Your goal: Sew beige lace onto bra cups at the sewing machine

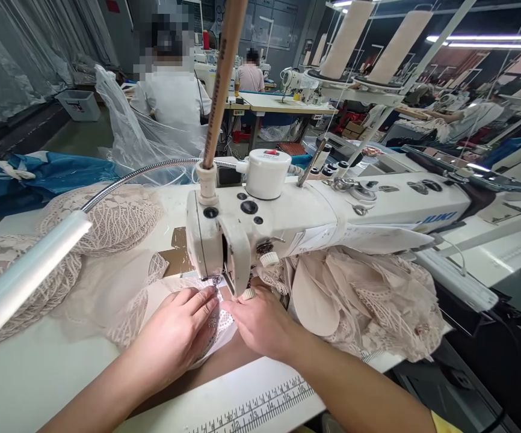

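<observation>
Along the near edge of the white desk [12, 385] runs a printed ruler scale [260, 409]. Beyond it two bare hands meet at one piece of lace fabric [218, 325], which lies under the head of a sewing machine [305, 210]: the left hand [179, 328] rests flat on it, fingers together and gripping nothing, while the right hand [260, 319] is curled at its right side; whether it pinches the cloth I cannot tell. Two lace stacks, a nearer one [57, 288] and a farther one [102, 219], lie left, and one heap of lace pieces [364, 300] right. Farther right stand two large thread cones [346, 36]. Beyond, at left, sit a person in white [170, 99] and one grey bin [89, 105], its contents unclear; farthest is a person in pink [251, 78].
</observation>
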